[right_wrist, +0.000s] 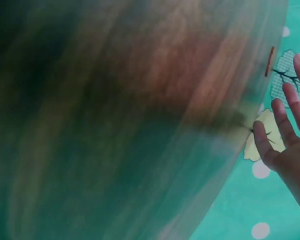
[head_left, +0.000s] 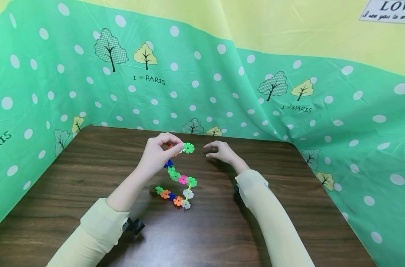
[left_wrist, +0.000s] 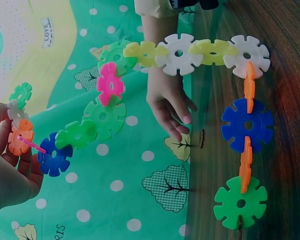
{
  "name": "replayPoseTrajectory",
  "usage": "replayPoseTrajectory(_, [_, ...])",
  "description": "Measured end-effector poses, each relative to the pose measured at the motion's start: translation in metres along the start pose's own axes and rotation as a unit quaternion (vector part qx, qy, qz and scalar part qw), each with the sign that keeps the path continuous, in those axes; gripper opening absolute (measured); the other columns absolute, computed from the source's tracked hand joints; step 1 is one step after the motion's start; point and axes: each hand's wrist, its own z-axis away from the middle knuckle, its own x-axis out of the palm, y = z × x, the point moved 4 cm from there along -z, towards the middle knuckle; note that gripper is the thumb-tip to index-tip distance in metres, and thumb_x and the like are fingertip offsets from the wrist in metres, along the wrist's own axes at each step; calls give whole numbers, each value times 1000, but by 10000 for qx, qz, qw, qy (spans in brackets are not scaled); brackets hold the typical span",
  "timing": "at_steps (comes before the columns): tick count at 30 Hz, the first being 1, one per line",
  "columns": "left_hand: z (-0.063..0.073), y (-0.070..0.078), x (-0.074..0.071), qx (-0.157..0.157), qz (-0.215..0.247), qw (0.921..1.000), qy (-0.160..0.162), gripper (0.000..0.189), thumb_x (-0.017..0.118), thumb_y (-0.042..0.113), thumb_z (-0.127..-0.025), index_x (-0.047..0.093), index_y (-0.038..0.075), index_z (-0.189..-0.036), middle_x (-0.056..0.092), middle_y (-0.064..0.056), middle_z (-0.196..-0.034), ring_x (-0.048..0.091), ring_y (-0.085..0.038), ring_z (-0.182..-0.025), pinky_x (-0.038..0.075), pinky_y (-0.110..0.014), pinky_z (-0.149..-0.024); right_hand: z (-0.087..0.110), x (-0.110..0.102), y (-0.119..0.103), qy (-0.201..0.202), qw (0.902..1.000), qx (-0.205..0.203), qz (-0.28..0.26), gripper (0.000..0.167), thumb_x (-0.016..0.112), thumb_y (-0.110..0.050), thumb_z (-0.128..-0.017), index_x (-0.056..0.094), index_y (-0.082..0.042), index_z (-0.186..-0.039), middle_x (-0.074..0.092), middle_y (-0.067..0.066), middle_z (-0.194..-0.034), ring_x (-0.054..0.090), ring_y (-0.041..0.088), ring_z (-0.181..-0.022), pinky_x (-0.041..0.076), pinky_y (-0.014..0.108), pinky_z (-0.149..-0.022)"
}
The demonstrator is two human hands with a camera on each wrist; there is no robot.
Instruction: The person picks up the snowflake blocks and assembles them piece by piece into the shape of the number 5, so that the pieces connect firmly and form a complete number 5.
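A chain of interlocking snowflake discs [left_wrist: 106,117] in many colours hangs from my left hand [head_left: 160,150], its lower part reaching down to the table. My left thumb and fingers pinch it near the top end, around a white disc [left_wrist: 15,111] and an orange disc [left_wrist: 19,142]; a green disc [head_left: 189,148] sticks out past the fingertips. At the other end is a green disc [left_wrist: 240,203] with a brown disc [left_wrist: 240,229] slotted into it. My right hand [head_left: 222,152] is empty, fingers apart and slightly bent. Close to its fingertips lies a small thin brown piece [left_wrist: 202,138].
The dark wooden table [head_left: 202,237] reaches back to a green and yellow curtain [head_left: 196,92] with white dots and printed trees. Dark wrist-worn cameras [head_left: 133,225] sit at both cuffs.
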Motion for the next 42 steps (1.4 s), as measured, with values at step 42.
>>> replayPoseTrajectory(42, [2,-5,-4,-56,-71,9999,-95,15,69,29,-87,70,14,-92,58,-5,-84,53,-22,-76,47,-27,-58,19,-6,-4,608,9866,1193,-927,17,68,-14,-87,69,-4,-102,71,10,-89,63,14,-75,48,26,-67])
